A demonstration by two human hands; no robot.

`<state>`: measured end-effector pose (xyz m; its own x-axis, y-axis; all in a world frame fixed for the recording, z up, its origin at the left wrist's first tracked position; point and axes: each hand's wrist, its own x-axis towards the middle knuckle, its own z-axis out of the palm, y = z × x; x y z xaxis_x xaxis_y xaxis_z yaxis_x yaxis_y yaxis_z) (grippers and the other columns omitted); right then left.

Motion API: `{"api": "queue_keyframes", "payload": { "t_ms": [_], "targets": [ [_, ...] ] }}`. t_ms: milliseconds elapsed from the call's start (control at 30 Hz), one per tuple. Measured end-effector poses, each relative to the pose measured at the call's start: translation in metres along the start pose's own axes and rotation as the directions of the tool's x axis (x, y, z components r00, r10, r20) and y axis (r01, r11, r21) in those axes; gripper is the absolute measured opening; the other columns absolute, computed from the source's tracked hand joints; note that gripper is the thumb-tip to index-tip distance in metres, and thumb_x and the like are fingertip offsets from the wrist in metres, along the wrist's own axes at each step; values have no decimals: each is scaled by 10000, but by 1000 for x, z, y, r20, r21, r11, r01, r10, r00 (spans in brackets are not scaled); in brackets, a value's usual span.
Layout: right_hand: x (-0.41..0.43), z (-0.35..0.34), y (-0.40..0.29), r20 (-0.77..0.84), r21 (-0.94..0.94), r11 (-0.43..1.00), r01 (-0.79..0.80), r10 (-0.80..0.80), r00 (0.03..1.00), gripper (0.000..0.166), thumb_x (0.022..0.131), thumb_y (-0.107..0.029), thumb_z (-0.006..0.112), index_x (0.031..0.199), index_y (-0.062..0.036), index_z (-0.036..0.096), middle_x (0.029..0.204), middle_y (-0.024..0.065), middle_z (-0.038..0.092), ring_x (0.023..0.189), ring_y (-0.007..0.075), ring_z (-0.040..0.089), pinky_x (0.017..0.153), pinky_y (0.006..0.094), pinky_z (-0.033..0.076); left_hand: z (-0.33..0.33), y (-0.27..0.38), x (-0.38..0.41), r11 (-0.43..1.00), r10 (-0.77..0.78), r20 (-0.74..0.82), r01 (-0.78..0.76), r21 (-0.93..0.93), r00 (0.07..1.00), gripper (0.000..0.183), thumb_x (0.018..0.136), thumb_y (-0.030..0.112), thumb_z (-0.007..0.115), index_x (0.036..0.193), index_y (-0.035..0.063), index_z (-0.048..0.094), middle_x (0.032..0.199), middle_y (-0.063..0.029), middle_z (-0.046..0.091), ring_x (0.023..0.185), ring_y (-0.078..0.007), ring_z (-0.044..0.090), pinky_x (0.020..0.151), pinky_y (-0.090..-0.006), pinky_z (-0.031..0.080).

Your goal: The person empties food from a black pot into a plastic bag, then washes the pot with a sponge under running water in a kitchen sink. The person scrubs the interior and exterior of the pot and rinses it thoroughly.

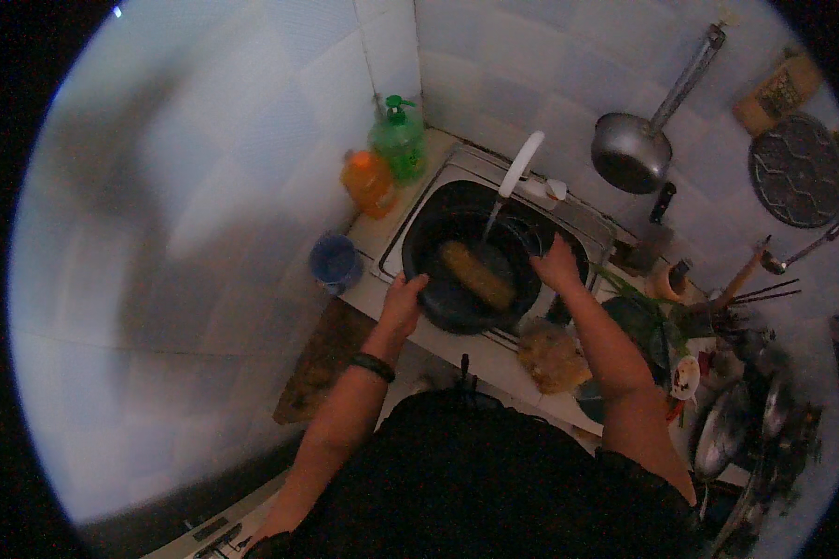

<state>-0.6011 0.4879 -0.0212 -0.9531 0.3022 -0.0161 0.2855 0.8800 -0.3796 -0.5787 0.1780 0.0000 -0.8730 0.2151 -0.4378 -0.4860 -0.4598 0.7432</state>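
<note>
A dark, round pot or basin [440, 307] sits tilted in the sink [573, 255]. My left hand [402, 304] grips its left rim, thumb on top. At the opposite side, the fingers of my right hand [558, 265] hold the right rim. Inside lies a long, yellow-brown, rough-looking object [477, 274], possibly a loofah; the dim picture does not settle it. Water [491, 220] runs down into the pot from a white faucet [522, 164].
A green pump bottle [400, 143] and an orange bottle [368, 185] stand left of the sink, near a blue cup [335, 264]. A bag [552, 355] and green stalks [633, 290] lie on the right counter. A metal ladle-like pan [631, 154] hangs on the tiled wall.
</note>
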Motion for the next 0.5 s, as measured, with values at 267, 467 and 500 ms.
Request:
{"api": "queue_keyframes", "payload": {
  "t_ms": [267,467,500],
  "targets": [
    [7,68,56,678,576,528,-624,116,725,399,734,-111,659,1094,1,529,1030,117,580,904,243,574,772,395,495,3,-5,-1,999,-26,5,26,-23,1000,340,804,169,630,1058,13,465,997,-106,564,916,-217,552,785,-366,469],
    [17,100,68,511,710,559,-429,12,860,389,721,-86,661,1082,-13,533,984,84,589,870,213,567,763,343,470,-16,22,16,912,34,-247,70,403,968,591,696,311,738,1085,-22,445,995,-132,544,885,-224,557,747,-352,478],
    [18,98,65,496,697,602,-389,-13,868,396,720,-90,663,1086,-13,530,982,82,588,869,207,562,763,337,465,-20,24,23,895,57,-219,48,445,974,593,699,291,735,1103,-25,438,1008,-135,541,876,-227,560,743,-348,478]
  ]
}}
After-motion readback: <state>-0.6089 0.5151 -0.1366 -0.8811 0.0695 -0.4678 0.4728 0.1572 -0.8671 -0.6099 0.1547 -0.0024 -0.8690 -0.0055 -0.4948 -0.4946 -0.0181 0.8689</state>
